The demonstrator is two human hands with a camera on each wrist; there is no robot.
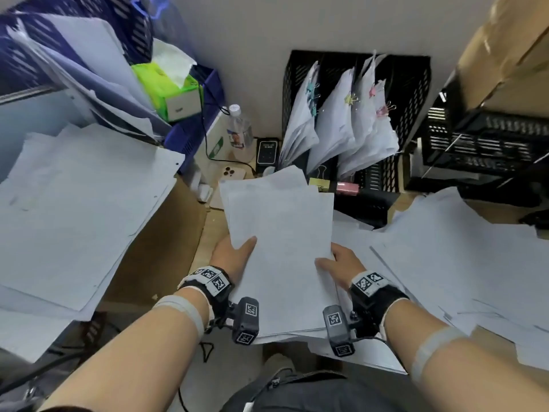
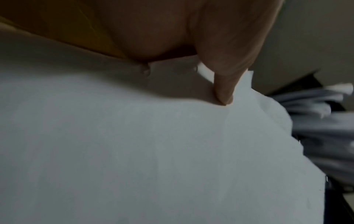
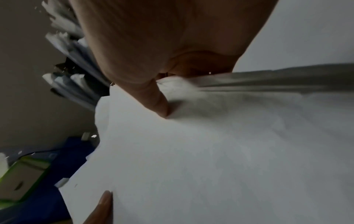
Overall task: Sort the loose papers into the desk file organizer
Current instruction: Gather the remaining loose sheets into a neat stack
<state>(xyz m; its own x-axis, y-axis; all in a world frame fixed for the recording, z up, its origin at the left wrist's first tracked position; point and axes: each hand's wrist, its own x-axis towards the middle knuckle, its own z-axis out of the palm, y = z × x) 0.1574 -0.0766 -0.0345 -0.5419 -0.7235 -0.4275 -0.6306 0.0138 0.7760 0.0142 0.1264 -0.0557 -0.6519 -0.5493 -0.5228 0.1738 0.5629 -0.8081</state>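
I hold a stack of white papers (image 1: 282, 233) up in front of me, above the bench (image 1: 208, 233), its sheets not quite squared so that a lower sheet sticks out at the far left corner. My left hand (image 1: 230, 257) grips the stack's left edge, thumb pressed flat on the top sheet and fingers hidden beneath; my right hand (image 1: 341, 263) grips the right edge the same way, thumb on top. Just beyond the stack, against the wall, stands the black mesh file organizer (image 1: 410, 84), its slots already holding leaning bundles of paper fastened with coloured binder clips (image 1: 352, 99). More loose papers (image 1: 445, 248) spread over the bench on my right, and another pile of sheets (image 1: 74, 203) lies to my left. Near the organizer are a clear water bottle (image 1: 239, 129), a phone (image 1: 233, 173) lying face down, and a green tissue box (image 1: 169, 90).
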